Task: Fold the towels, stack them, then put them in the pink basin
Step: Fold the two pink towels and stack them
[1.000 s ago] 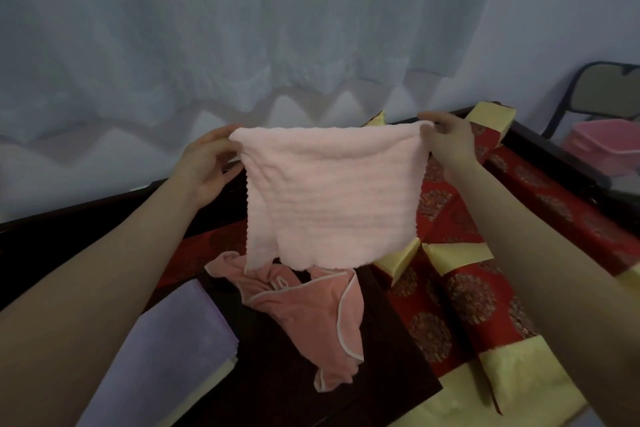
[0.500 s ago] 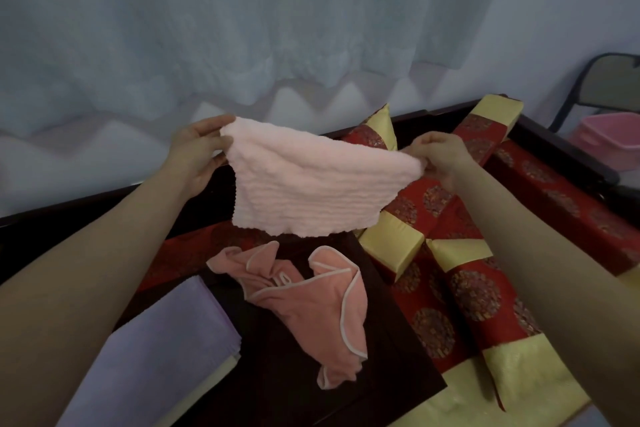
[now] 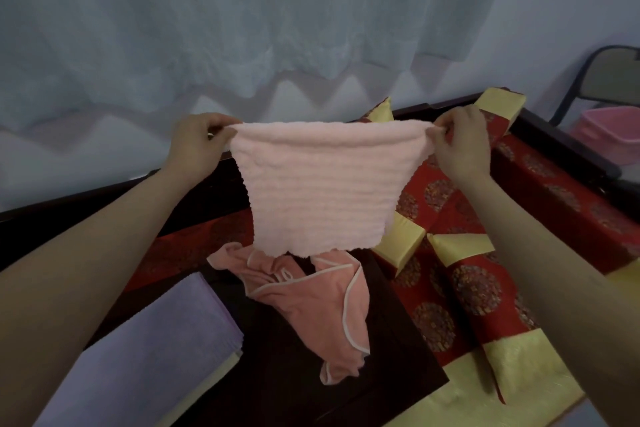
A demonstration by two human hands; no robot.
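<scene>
A pale pink ribbed towel (image 3: 322, 191) hangs in the air in front of me, doubled over, its lower edge loose. My left hand (image 3: 195, 146) pinches its top left corner and my right hand (image 3: 462, 142) pinches its top right corner. Below it a salmon towel with white piping (image 3: 311, 302) lies crumpled on the dark wooden table (image 3: 294, 378). A folded lilac towel (image 3: 156, 350) lies flat at the table's left, with a yellowish layer showing under its edge. The pink basin (image 3: 609, 132) sits on a chair at the far right.
Red and gold patterned cushions (image 3: 478, 291) cover the seat to the right of the table. A dark-framed chair (image 3: 588, 80) holds the basin. A pale curtain (image 3: 242, 28) hangs behind everything.
Half a second ago the pale pink towel was swung up and slack between my hands. It now hangs straight down, stretched wider, with both hands level.
</scene>
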